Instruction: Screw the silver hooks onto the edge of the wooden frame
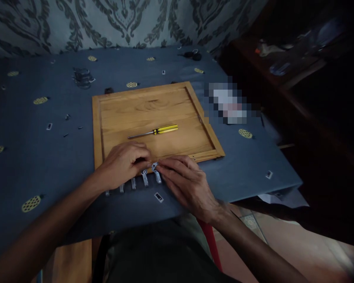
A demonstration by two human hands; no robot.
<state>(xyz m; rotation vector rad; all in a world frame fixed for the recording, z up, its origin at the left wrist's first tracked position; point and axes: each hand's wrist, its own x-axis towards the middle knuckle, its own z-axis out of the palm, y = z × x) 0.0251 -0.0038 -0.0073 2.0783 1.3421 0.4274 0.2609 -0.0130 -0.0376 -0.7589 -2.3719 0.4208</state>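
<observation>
Right at the centre, the right hand (191, 186) has its fingers narrowed on a metal clip (156, 173) at the near edge of the wooden panel (147, 110); the left hand (119, 163) is bunched just beside it, and whether those fingers hold anything, I can't tell. That's a small part in a tight pinch: one slip and it could drop, perhaps knocking the other clips (144, 179) lined up alongside. Farther in, the screwdriver (153, 131) lies loose on the panel, so a bump could roll it. And out left, tiny screws (65, 135) sit scattered on the table (61, 157), easily lost to a sweeping forearm.
</observation>
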